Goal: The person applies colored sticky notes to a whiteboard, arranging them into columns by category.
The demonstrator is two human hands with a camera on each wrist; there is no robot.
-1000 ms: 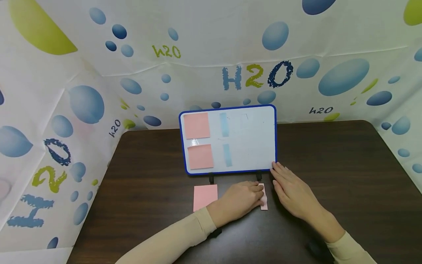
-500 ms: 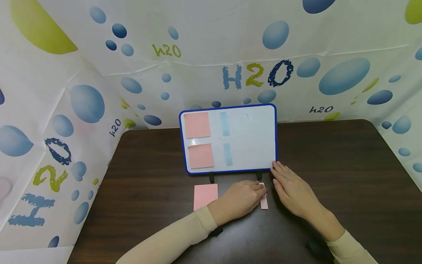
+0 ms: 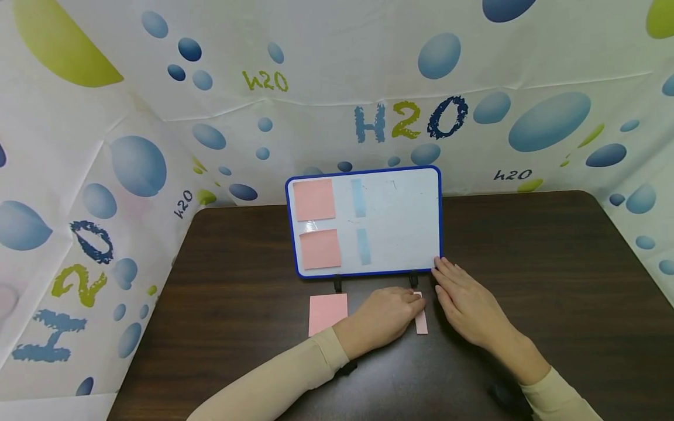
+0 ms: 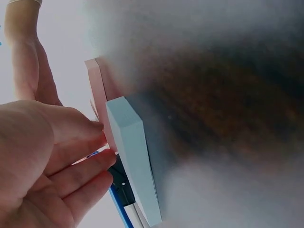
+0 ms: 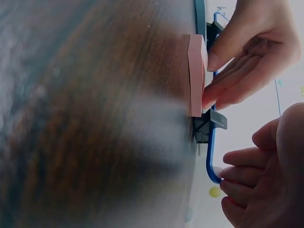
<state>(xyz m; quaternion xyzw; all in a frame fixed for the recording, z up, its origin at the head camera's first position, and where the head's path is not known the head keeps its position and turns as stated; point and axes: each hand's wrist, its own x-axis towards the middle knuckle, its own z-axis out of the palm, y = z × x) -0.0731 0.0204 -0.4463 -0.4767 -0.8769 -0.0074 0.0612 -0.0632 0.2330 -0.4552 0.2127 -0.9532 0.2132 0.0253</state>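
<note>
My left hand [image 3: 384, 316] is at a narrow pink sticky-note pad [image 3: 422, 324] on the table, thumb and fingertips on its upper face. In the right wrist view the top of this pad [image 5: 195, 78] bulges up slightly between thumb and fingers; the exact pinch is partly hidden. Left of it, partly under my wrist, lies a square pad [image 3: 326, 310] with a pink top; its side [image 4: 133, 152] looks pale blue in the left wrist view. My right hand [image 3: 468, 304] holds its fingers straight, fingertips touching the lower right corner of a blue-framed whiteboard [image 3: 405, 228].
On the whiteboard are two pink square notes [image 3: 314, 200] and two pale blue strips [image 3: 358, 199]. Black feet [image 3: 338, 285] prop the board up on the dark wooden table [image 3: 237, 310]. A patterned cloth [image 3: 316, 58] hangs behind.
My left fingertips have shifted a little up the narrow pad, baring more of its near end, which now looks flatter. My right hand has stayed at the board's corner.
</note>
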